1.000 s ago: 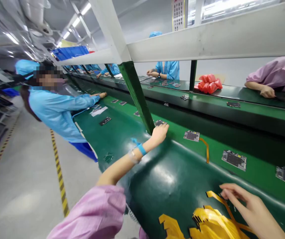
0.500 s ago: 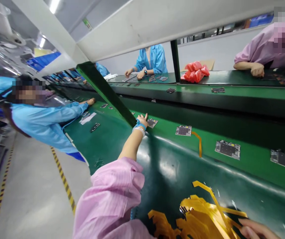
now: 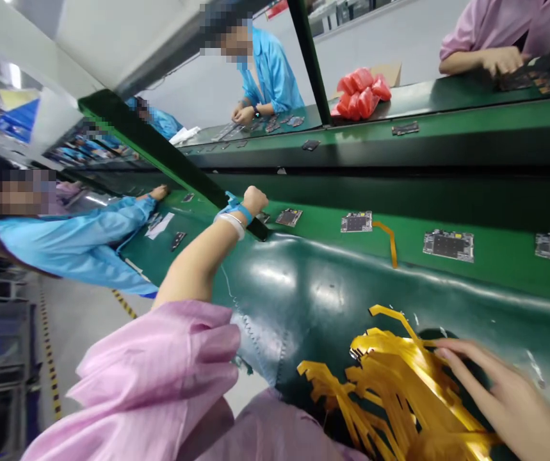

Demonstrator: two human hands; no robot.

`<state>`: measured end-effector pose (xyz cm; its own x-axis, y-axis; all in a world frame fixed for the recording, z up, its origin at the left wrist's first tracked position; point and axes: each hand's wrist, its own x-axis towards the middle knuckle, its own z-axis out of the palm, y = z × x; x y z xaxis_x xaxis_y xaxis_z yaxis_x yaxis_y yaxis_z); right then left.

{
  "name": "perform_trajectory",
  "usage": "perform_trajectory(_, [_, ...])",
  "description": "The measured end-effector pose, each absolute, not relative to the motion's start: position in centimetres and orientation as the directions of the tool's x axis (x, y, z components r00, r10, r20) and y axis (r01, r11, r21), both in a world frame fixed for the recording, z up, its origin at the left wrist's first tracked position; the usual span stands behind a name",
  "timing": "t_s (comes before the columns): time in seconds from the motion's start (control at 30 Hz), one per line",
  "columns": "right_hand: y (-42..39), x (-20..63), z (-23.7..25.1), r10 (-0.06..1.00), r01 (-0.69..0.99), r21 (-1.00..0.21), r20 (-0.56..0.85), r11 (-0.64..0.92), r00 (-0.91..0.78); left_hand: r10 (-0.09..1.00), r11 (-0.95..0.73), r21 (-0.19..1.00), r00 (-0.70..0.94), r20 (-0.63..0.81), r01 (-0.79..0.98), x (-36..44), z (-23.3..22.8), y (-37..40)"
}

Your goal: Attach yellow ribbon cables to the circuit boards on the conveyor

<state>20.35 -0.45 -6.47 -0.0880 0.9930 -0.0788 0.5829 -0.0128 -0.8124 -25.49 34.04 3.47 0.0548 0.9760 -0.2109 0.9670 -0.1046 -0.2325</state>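
Amber flex strips, thin film cut in long tongues, heaped loose at the near edge of the dark green mat; right hand rests on the far side of the heap, fingers extended and slightly apart, flat on the strips, clamped on nothing

Left hand, curled shut at the far edge of the mat beside the slanted green post; whether it grips anything I cannot tell. Blue wrist strap on that arm, pink sleeve behind

Handling note, as a judgement: film this thin kinks easily, so peel 1 strip from the top of the heap by its broad end, keep it flat, and avoid dragging the tangled tails

Lighter green belt along the mat's far edge:
- 1 small board just beside the left hand
- 1 board with an orange strip touching its right side
- 2 larger boards further right, well apart

Containers: no bin or tray shows within reach. Red bags, bunched on the far bench; contents hidden. Other workers' hands are busy at that bench and at the belt's left end
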Motion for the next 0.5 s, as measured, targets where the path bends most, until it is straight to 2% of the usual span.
perform_trajectory(0.1, [2.3,18.1,-6.4,0.969,0.606,-0.779,0.01,0.162,-0.245,0.986,-0.094,-0.252,0.055,-0.156,0.963,-24.1,4.7,32.4])
perform_trajectory(0.2, [5.8,15.6,-7.1,0.925,0.649,-0.691,0.075,0.318,-0.373,0.992,-0.124,-0.218,0.116,-0.05,0.968,-21.2,5.0,28.9])
perform_trajectory(0.37, [9.4,13.2,-7.5,0.838,0.683,-0.572,0.015,0.454,-0.545,0.955,-0.289,-0.062,0.292,0.057,0.955,-15.4,2.2,19.6])
perform_trajectory(0.4, [9.5,13.0,-7.4,0.832,0.685,-0.568,-0.001,0.457,-0.555,0.944,-0.325,-0.01,0.325,0.059,0.946,-14.5,1.3,17.6])
perform_trajectory(0.43, [9.6,12.9,-7.3,0.832,0.69,-0.566,-0.012,0.452,-0.555,0.933,-0.36,0.09,0.355,0.066,0.929,-13.8,0.3,15.8])
perform_trajectory(0.5, [9.3,12.8,-6.9,0.848,0.713,-0.556,-0.028,0.427,-0.529,0.923,-0.377,0.42,0.371,0.098,0.826,-12.8,-1.3,13.0])
